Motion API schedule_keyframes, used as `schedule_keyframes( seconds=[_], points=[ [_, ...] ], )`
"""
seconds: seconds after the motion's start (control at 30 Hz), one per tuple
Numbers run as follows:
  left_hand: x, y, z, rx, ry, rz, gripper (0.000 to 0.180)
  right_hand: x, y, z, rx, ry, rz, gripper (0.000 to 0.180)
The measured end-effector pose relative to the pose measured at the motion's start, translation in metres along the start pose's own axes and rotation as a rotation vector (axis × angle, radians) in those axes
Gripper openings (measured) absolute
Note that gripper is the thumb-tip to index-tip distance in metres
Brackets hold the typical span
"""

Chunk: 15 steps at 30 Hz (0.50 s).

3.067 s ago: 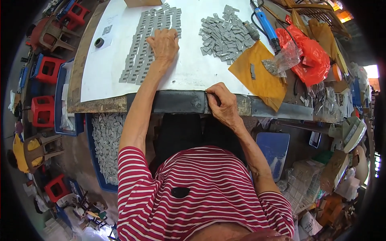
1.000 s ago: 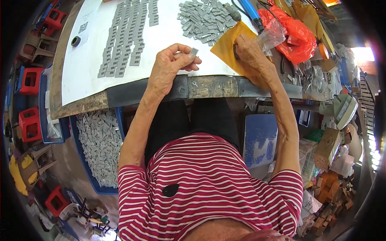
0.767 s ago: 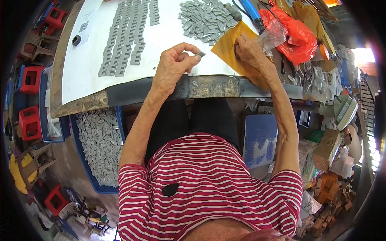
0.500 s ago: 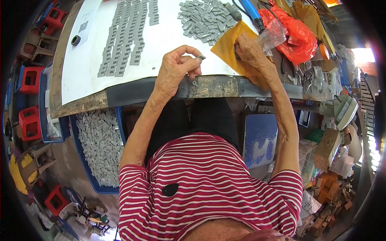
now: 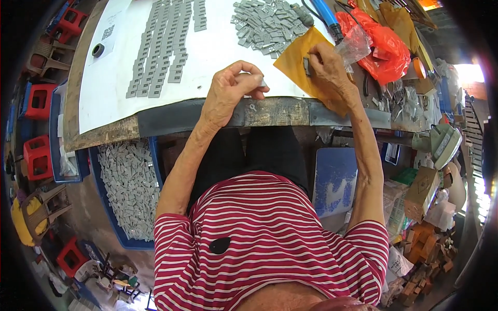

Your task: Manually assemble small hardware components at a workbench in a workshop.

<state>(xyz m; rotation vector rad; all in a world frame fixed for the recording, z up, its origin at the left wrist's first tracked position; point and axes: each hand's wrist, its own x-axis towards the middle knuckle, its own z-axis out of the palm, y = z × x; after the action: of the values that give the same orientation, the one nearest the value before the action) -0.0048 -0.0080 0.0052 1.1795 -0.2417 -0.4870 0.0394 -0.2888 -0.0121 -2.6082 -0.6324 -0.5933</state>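
Head view: grey pieces top a papered table near stools.

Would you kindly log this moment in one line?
left hand: pinching small gray piece; right hand: over brown paper; nearby: rows of gray pieces, loose gray pile

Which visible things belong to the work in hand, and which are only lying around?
Apparently in use: small grey piece in left hand; brown sheet under right hand; grey rows; grey pile.
Seemingly lying about: black ring; red bag; orange roll.
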Motion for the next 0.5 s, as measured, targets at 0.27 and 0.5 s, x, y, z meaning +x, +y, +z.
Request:
schedule_keyframes(
  seconds=[0.27, 0.5],
  points=[
    [-0.003, -0.009, 0.006, 0.137, 0.106, 0.056, 0.018, 0.004, -0.063, -0.023, 1.062, -0.252, 0.719, 0.012],
    [-0.003, -0.005, 0.004, 0.309, 0.136, 0.090, 0.020, 0.007, -0.104, -0.008, 1.474, -0.336, 0.815, 0.012]
  ],
)
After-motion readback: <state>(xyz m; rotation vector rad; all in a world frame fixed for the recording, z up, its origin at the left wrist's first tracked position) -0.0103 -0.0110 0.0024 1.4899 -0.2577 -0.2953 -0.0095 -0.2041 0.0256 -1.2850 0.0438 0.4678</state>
